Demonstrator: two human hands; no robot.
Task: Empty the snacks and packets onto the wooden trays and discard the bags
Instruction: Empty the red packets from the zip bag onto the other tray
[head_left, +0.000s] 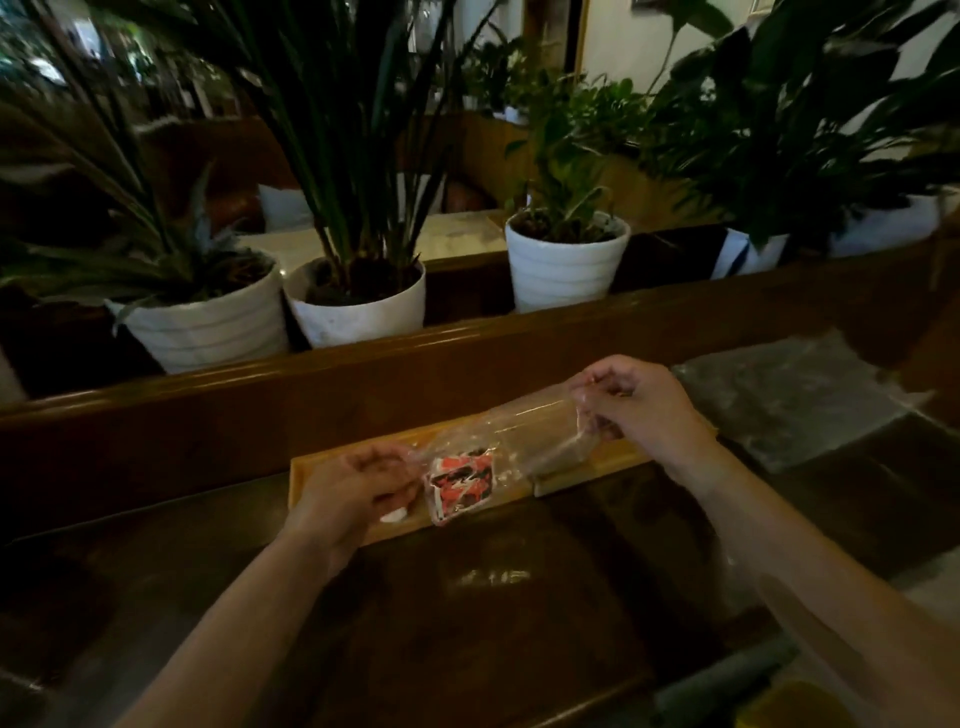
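Note:
A clear plastic bag (524, 434) stretches between both hands above two light wooden trays (613, 465) lying end to end on the dark table. Inside the bag's lower end sits a red, black and white snack packet (460, 480), hanging over the left tray (298, 480). My left hand (353, 486) pinches the bag's lower left end, and a small white thing shows under its fingers. My right hand (636, 402) grips the bag's upper right end, raised a little higher.
A raised wooden ledge (415, 348) runs behind the trays, with several white plant pots (566, 267) beyond it. More clear plastic bags (795, 395) lie on the table at the right. A dark object and something yellow (779, 701) sit at the bottom right corner.

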